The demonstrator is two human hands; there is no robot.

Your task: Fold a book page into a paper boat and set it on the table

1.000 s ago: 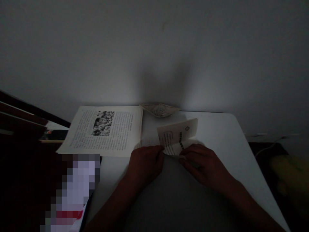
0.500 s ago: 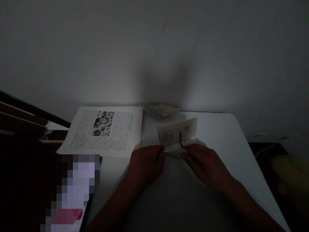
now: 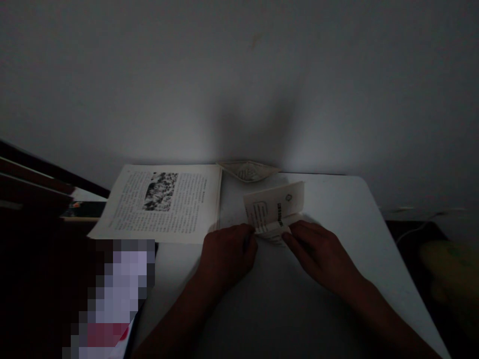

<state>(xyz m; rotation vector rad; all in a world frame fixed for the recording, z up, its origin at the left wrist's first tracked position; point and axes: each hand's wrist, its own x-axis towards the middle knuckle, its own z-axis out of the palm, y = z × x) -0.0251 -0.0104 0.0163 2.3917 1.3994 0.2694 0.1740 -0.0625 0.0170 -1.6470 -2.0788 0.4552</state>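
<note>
A printed sheet of paper (image 3: 275, 207), folded along its lower part, is held tilted above the white table (image 3: 337, 199). My left hand (image 3: 230, 249) pinches its lower left corner between thumb and fingers. At the lower right edge, my right hand (image 3: 318, 247) grips the same sheet, thumb in front. Behind the sheet, against the wall, rests a folded paper boat (image 3: 249, 171). The lower fold is partly hidden by my fingers.
Loose printed pages (image 3: 187, 199) with a dark picture lie stacked at the table's back left. A blurred-out screen or device (image 3: 119, 284) is at the left edge. A yellowish object (image 3: 452, 269) and a cable sit beyond the right edge.
The upper part of the sheet has tipped slightly, and its right corner sits a little further left. Both hands keep their hold, with only small finger shifts.
</note>
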